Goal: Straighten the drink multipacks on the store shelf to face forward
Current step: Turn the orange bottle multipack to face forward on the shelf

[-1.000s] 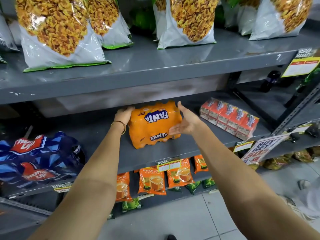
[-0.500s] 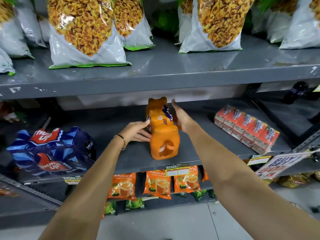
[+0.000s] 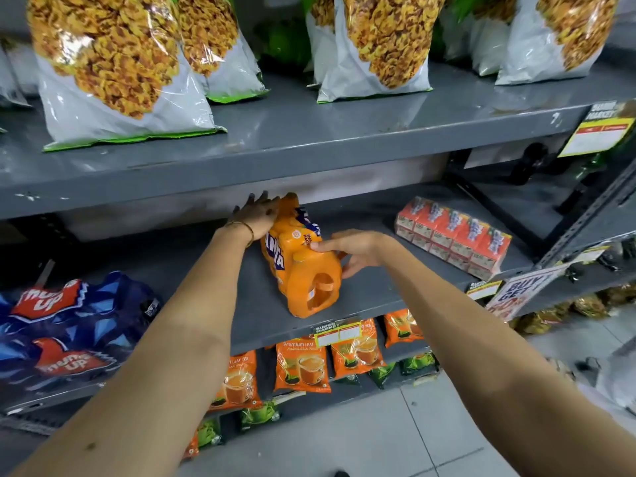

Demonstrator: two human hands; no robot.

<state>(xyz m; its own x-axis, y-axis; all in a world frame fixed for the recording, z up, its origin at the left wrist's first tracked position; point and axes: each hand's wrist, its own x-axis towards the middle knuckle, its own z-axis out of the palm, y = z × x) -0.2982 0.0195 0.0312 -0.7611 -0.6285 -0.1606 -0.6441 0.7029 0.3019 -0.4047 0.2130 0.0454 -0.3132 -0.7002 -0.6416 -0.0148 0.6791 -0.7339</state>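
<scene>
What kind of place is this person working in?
Most likely a supermarket aisle: grey metal shelving stocked with snack bags, an orange drink multipack, and yellow price tags printed "Super Market".

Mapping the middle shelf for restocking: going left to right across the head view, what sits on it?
Blue Thums Up multipack → orange Fanta multipack, held between left hand and right hand → red juice carton pack.

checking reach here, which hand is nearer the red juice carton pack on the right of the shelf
Right. The right hand grips the near end of the orange Fanta multipack, on the side facing the red juice carton pack. The left hand rests on the multipack's far end, further away.
</scene>
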